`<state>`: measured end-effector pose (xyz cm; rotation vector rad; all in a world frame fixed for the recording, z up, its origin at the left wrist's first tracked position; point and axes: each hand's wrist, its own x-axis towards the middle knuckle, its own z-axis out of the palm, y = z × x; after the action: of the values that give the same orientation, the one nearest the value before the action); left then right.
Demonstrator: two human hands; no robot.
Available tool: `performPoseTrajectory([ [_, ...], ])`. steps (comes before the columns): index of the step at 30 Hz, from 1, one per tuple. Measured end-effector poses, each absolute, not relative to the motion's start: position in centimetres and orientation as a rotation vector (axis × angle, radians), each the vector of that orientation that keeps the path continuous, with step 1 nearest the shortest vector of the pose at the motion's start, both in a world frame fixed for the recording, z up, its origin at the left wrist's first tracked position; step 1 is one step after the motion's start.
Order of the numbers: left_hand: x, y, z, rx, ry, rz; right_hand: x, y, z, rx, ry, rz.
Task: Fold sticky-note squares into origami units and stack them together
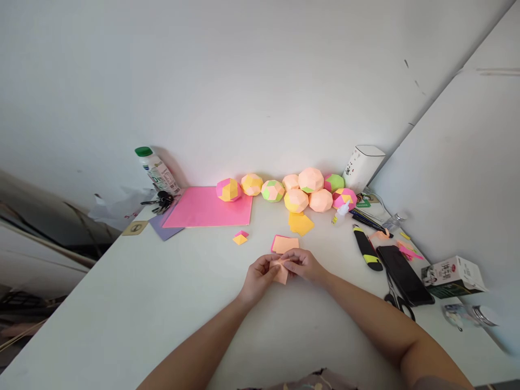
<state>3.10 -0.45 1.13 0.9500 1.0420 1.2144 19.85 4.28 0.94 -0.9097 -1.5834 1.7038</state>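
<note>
Over the white table, a small peach sheet of paper with creases is pinched between my two hands. My left hand grips its left side, thumb on top. On the other side my right hand closes on the upper right part of the paper. Just beyond my fingers lies a stack of sticky notes, peach over pink. A small folded paper piece, pink and yellow-orange, rests to the left of it. Orange-yellow sticky notes lie farther back.
Several faceted paper balls line the wall behind a pink sheet. A bottle leans at the back left. On the right are a utility knife, a black phone, scissors, a glue bottle and a carton.
</note>
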Motion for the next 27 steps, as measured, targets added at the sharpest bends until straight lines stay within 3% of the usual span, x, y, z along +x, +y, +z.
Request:
performPoseTrajectory([
  [27,2.97,-0.37,0.77,0.918,0.981,1.228,19.62,4.07,0.96,-0.879,-1.604,1.598],
])
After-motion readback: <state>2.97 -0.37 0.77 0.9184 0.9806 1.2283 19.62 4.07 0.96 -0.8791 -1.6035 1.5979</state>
